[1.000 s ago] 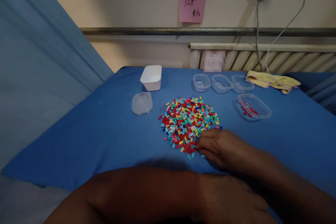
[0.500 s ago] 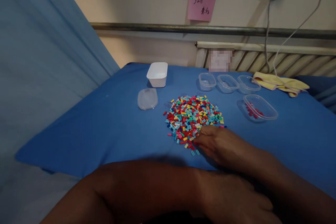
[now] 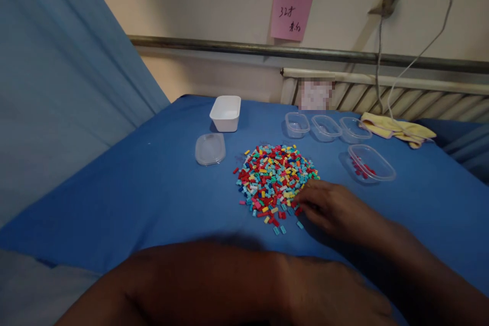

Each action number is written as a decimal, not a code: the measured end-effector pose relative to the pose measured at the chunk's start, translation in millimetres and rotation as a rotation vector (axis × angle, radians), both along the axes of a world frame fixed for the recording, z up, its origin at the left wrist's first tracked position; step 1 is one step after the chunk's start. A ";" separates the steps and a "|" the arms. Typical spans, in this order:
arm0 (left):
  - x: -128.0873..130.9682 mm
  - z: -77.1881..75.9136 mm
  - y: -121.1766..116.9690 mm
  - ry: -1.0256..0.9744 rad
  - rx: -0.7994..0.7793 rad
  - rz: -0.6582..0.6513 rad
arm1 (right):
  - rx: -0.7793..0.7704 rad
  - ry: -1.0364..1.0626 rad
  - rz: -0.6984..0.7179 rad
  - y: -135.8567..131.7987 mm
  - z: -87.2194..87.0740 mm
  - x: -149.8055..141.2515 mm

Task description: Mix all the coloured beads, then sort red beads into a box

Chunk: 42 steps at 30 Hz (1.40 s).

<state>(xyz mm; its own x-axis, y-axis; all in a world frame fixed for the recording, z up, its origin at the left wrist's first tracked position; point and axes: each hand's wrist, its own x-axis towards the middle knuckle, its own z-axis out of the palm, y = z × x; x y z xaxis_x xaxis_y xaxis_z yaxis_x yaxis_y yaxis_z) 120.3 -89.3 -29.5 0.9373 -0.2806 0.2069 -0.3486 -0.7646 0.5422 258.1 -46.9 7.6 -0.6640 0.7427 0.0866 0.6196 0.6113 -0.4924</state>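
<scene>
My right hand [image 3: 324, 207] is at the near right edge of a heap of small toy bricks [image 3: 273, 175] in many colours. Its fingers are drawn together in a pinch, with a red brick [image 3: 298, 211] at the tips. Several loose bricks lie just left of it on the blue sheet. My left forearm crosses the bottom of the view. The left hand [image 3: 336, 290] is back-up in the dim foreground, near the right forearm. Its fingertips are hidden, so what it holds, if anything, cannot be seen.
Right of the heap, a clear tub [image 3: 372, 163] has red bricks inside. Behind stand three clear tubs [image 3: 326, 130] and a yellow cloth [image 3: 395, 129]. A white tub [image 3: 225, 114] and a clear lid [image 3: 210, 149] are at back left. A radiator [image 3: 412, 97] lines the wall.
My right hand has shifted a little to the right along the heap's near edge, the red brick at its fingertips. The camera view has tilted slightly. My left arm stays low in front.
</scene>
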 end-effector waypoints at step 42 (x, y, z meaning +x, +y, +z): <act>-5.0 -5.1 -10.4 -0.145 0.273 0.098 | -0.032 -0.195 0.131 -22.4 11.6 2.8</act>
